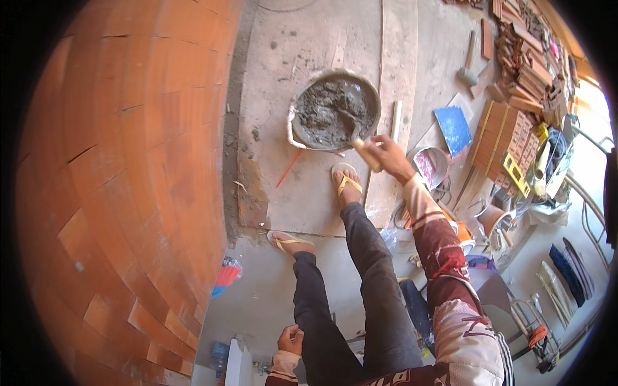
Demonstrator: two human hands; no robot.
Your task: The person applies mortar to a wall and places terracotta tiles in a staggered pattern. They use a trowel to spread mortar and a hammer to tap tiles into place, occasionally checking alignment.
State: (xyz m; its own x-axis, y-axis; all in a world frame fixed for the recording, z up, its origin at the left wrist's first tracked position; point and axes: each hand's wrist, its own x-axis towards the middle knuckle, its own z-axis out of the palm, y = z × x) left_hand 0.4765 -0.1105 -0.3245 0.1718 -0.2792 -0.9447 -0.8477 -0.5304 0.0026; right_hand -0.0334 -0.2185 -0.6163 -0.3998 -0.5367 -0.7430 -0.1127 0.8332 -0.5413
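Wooden trowel handle (365, 154) in right hand (388, 156), blade toward mortar pan (335, 109).

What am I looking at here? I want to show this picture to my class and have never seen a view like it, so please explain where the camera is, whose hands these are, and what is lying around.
There is no machine here, only a person at work. The picture comes from a wide fisheye camera worn on the person's head, looking down, so straight edges bend near the rim. The legs and yellow sandals below are the person's own.

The right hand reaches forward, gripping a pale trowel handle whose blade dips into a round pan of grey mortar on the concrete floor. The left hand is low by the thigh, curled closed; I cannot tell whether it holds anything.

On the left rises a wall of orange brick tiles. To the right lie a mallet, a blue sheet, stacked brick tiles and a yellow level.
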